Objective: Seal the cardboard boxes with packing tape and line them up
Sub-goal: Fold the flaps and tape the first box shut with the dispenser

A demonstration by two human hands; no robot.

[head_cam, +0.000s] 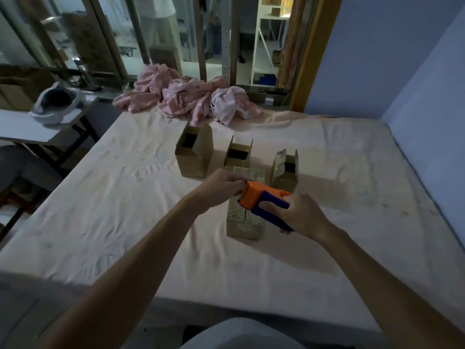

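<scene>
1. Your right hand (299, 215) is wrapped tight around the blue body of the tape dispenser (266, 202), thumb on its near face, holding it tilted over the nearest box. Your left hand (221, 187) is curled with its fingertips pinched at the dispenser's orange front end; whether they grip tape there is too small to tell.
2. Both hands work over a wide bed (125, 222) covered in a pale pink sheet, on which every box stands.
3. At the bed's far edge lies a crumpled pink cloth (186, 96), well apart from your hands.
4. The nearest box (242, 226) sits directly under the dispenser, between your two hands, its printed top flaps folded down.
5. Beyond it stand three open boxes with flaps up: the left open box (192, 163), the middle open box (237, 153) just behind your left hand, and the right open box (285, 172) just beyond the dispenser.
</scene>
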